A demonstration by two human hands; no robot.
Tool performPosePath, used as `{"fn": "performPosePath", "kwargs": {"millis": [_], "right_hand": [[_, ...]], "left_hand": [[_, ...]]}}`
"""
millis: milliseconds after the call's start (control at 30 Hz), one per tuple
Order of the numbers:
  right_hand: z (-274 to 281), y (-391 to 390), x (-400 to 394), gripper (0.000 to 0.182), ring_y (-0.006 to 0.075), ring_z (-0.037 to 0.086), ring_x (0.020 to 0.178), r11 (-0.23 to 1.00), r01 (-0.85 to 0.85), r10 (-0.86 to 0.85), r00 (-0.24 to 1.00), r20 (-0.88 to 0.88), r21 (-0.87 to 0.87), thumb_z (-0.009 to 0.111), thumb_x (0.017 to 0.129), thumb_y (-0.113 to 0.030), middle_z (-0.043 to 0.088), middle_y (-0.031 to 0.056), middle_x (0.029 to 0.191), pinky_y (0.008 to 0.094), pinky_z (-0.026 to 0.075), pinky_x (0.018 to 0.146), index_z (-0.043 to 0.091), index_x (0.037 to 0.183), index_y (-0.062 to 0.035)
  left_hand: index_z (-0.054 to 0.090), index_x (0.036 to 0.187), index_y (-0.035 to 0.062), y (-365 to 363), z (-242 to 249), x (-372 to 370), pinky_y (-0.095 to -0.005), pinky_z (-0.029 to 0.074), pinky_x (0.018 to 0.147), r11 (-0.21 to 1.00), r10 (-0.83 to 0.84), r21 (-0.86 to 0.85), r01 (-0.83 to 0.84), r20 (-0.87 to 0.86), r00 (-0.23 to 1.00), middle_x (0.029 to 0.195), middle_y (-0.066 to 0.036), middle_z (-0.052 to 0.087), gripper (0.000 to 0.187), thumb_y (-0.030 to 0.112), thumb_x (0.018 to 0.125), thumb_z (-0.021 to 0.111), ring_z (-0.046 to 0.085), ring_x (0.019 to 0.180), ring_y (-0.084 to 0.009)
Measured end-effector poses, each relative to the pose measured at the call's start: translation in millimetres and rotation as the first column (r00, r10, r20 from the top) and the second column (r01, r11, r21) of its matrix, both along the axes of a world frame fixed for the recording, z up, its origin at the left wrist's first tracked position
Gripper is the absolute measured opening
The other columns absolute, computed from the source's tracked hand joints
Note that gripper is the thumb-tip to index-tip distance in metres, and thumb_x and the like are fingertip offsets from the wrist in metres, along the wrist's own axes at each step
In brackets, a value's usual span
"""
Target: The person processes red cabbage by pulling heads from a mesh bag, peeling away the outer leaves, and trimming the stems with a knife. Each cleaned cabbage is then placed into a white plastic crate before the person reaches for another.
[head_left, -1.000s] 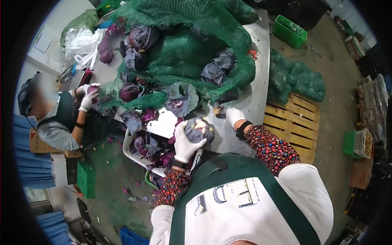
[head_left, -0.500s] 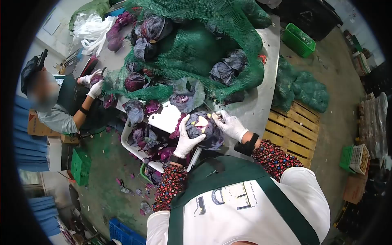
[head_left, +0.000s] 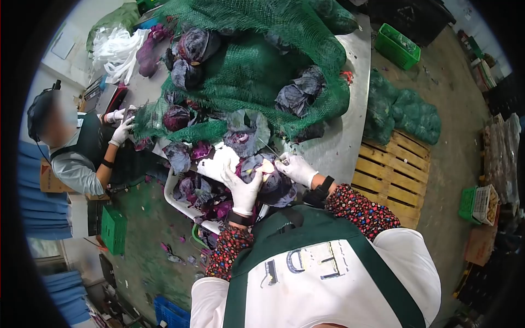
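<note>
Mostly dark cabbage (head_left: 278,189) (pale stump (head_left: 266,167))

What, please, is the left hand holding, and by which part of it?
The left hand is holding a purple cabbage by its rounded left side.

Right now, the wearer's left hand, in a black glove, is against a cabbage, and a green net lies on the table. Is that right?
Not quite: the head view shows that the glove is white. The left hand is against a cabbage, and a green net lies on the table.
</note>
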State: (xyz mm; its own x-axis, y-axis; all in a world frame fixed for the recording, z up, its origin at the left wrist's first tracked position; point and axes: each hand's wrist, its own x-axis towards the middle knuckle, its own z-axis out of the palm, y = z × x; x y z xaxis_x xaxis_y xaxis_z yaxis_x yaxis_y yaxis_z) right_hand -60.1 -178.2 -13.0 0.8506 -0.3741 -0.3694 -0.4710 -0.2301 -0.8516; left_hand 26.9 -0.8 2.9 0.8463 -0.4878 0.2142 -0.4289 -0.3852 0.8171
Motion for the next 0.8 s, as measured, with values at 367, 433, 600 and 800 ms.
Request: {"fn": "performPosePath", "kwargs": {"millis": [367, 433, 600, 800], "right_hand": [[-16.3, -20.0, 5.6, 0.034, 0.0402, 0.065, 0.088, 0.933, -0.135, 0.100, 0.988, -0.121, -0.333, 0.060, 0.079, -0.028, 0.066, 0.0277, 0.090, 0.0463, 0.051, 0.081, 0.068, 0.091, 0.0027], [-15.7, -19.0, 0.4, 0.028, 0.0419, 0.063, 0.092, 0.925, -0.109, 0.036, 0.979, -0.200, -0.365, 0.057, 0.079, -0.020, 0.065, 0.0277, 0.095, 0.0471, 0.050, 0.083, 0.068, 0.094, 0.0000], [-31.9, -28.1, -10.6, 0.033, 0.0424, 0.063, 0.092, 0.955, 0.023, -0.042, 0.997, -0.060, -0.296, 0.054, 0.079, -0.022, 0.064, 0.0282, 0.096, 0.0469, 0.049, 0.084, 0.066, 0.101, -0.0010], [-21.8, -41.4, -22.8, 0.032, 0.0406, 0.064, 0.085, 0.911, 0.143, -0.170, 0.985, -0.036, -0.386, 0.056, 0.085, -0.031, 0.067, 0.0233, 0.088, 0.0477, 0.050, 0.077, 0.062, 0.104, -0.0058]], "left_hand": [[0.044, 0.137, 0.0105, -17.6, 11.6, -17.3, -0.0523, 0.020, 0.111, 0.891, -0.298, 0.424, 0.162, 0.278, 0.913, 0.141, -0.013, 0.043, 0.087, 0.039, 0.063, 0.081, 0.033, 0.136, -0.0341], [0.045, 0.136, 0.0114, -11.4, 9.2, -14.3, -0.0521, 0.021, 0.111, 0.899, -0.318, 0.390, 0.199, 0.268, 0.909, 0.141, -0.013, 0.044, 0.084, 0.036, 0.063, 0.081, 0.035, 0.135, -0.0340], [0.037, 0.144, 0.0133, 55.8, -4.0, 18.1, -0.0467, 0.018, 0.115, 0.929, -0.277, 0.228, 0.290, -0.088, 0.957, 0.147, -0.016, 0.036, 0.090, 0.033, 0.068, 0.082, 0.029, 0.139, -0.0319], [0.016, 0.149, 0.0053, 70.4, -34.1, 20.0, -0.0379, 0.028, 0.112, 0.917, -0.322, -0.390, 0.087, -0.591, 0.739, 0.150, -0.019, 0.026, 0.086, 0.031, 0.087, 0.070, 0.032, 0.136, -0.0274]]}}
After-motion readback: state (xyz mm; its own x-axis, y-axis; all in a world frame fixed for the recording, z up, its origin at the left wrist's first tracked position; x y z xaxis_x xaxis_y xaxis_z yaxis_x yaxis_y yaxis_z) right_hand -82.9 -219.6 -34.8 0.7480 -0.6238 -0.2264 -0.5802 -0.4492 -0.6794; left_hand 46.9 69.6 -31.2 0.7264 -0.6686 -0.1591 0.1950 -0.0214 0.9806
